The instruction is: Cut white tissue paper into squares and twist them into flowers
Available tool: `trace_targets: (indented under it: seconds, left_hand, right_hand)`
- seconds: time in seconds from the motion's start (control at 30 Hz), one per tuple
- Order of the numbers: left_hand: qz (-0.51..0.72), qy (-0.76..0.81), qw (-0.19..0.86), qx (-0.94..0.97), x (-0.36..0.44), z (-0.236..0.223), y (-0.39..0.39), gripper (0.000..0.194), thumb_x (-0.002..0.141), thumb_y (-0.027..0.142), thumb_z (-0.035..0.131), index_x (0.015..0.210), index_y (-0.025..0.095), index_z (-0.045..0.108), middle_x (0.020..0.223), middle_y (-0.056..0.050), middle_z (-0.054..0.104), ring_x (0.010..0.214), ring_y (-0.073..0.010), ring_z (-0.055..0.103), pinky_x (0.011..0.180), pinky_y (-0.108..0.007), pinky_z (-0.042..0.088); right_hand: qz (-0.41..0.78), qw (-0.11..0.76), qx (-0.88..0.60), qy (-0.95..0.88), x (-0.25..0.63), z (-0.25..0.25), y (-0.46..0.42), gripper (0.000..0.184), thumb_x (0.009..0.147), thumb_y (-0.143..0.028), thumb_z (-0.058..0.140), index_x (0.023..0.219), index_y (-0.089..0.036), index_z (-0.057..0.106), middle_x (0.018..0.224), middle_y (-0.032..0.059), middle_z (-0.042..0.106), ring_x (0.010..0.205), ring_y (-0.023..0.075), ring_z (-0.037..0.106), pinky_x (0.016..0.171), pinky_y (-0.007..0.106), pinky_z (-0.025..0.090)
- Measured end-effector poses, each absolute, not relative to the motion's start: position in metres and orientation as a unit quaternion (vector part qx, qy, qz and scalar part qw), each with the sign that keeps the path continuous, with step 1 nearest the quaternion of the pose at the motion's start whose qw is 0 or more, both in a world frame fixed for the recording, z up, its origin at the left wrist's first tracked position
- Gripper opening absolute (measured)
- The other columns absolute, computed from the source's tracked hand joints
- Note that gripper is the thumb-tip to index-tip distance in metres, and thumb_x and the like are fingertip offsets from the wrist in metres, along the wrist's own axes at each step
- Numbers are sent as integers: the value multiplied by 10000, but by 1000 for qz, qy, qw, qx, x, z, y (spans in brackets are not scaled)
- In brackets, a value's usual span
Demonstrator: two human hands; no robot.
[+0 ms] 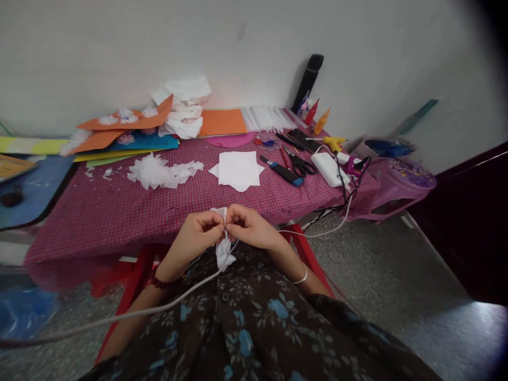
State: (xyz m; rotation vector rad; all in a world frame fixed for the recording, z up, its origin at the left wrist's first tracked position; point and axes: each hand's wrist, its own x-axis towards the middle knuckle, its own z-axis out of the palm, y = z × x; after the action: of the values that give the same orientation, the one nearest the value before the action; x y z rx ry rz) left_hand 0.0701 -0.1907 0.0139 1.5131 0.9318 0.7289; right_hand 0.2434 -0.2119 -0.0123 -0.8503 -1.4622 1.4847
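Close to my body, just off the table's front edge, a gathered piece of white tissue paper [224,256] hangs between my hands. My left hand [199,230] pinches it from the left with thumb and forefinger. From the right, the fingertips of my right hand [251,226] grip the same bunched middle. The tissue flares out above and below the pinch, and the fingertips hide its centre. Straight ahead on the table lies a stack of white tissue squares [238,169], its corners fanned. Left of that stack is a heap of torn or crumpled white tissue [161,172].
On the checked tablecloth [115,206] are a utility knife [282,172], scissors [301,163], a white power bank [328,169] and a yellow glue gun [334,143]. Coloured card [223,123] lies behind. A white cable [159,311] crosses my lap. A pink stool [397,185] stands right.
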Motion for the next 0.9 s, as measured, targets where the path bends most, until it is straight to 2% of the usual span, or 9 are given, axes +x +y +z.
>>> trace_targets:
  seconds: [0.1, 0.17, 0.27, 0.4, 0.57, 0.67, 0.73, 0.8, 0.9]
  left_hand:
    - [311, 378, 578, 653, 70, 9, -189, 288, 812, 368, 615, 620, 154, 609, 519, 12, 548, 454, -91, 464, 456, -200, 364]
    - [324, 376, 583, 644, 70, 5, -188, 352, 830, 416, 619, 596, 160, 565, 518, 24, 511, 461, -86, 442, 458, -199, 348]
    - [340, 396, 595, 611, 70, 1, -187, 375, 805, 416, 669, 578, 161, 514, 539, 34, 479, 484, -77, 413, 464, -191, 320]
    - [363, 393, 669, 516, 67, 1, -187, 322, 777, 424, 684, 643, 168, 542, 574, 23, 513, 501, -93, 441, 481, -207, 345]
    - [389, 359, 696, 485, 61, 3, -190, 370, 693, 419, 765, 614, 156, 517, 576, 31, 484, 523, -87, 427, 511, -205, 351]
    - [364, 336, 709, 502, 58, 5, -193, 439, 670, 463, 791, 590, 147, 498, 572, 33, 457, 519, -77, 391, 502, -197, 316]
    - [339, 317, 728, 505, 56, 7, -193, 463, 654, 488, 801, 590, 146, 495, 578, 28, 466, 521, -80, 395, 500, -198, 319]
    - [336, 310, 732, 506, 53, 8, -192, 483, 650, 491, 806, 575, 152, 470, 562, 34, 449, 509, -76, 380, 487, -194, 309]
    - [392, 318, 700, 505, 48, 8, -188, 445, 701, 452, 778, 588, 161, 462, 549, 51, 423, 489, -69, 357, 470, -185, 304]
  right_hand:
    - [573, 428, -353, -603, 243, -12, -213, 117, 851, -231, 585, 813, -202, 479, 656, -61, 520, 586, 88, 496, 550, 211, 385]
    - [548, 424, -357, -626, 242, -12, -214, 101, 856, -227, 583, 818, -196, 494, 676, -52, 522, 612, 94, 485, 569, 219, 378]
    - [532, 417, -354, -646, 240, -14, -214, 72, 852, -217, 580, 827, -189, 518, 718, -40, 546, 659, 102, 498, 618, 234, 393]
    - [579, 448, -320, -601, 236, -17, -213, 83, 850, -230, 577, 917, -181, 572, 749, -25, 582, 677, 110, 549, 669, 255, 445]
    - [512, 547, -354, -559, 235, -13, -211, 130, 864, -276, 617, 965, -195, 604, 728, -31, 540, 613, 97, 501, 587, 231, 408]
    - [477, 529, -365, -599, 234, -5, -211, 283, 847, -254, 648, 1127, -223, 612, 802, -23, 558, 601, 91, 468, 542, 223, 372]
    - [486, 503, -366, -614, 233, 0, -210, 229, 842, -253, 650, 1067, -217, 628, 780, -25, 564, 583, 89, 455, 519, 219, 354]
    - [496, 498, -374, -605, 230, 3, -209, 104, 840, -274, 651, 905, -199, 622, 710, -32, 550, 568, 90, 457, 511, 219, 350]
    - [492, 512, -388, -587, 226, 5, -207, 107, 839, -284, 641, 808, -194, 590, 673, -38, 540, 563, 91, 478, 518, 225, 362]
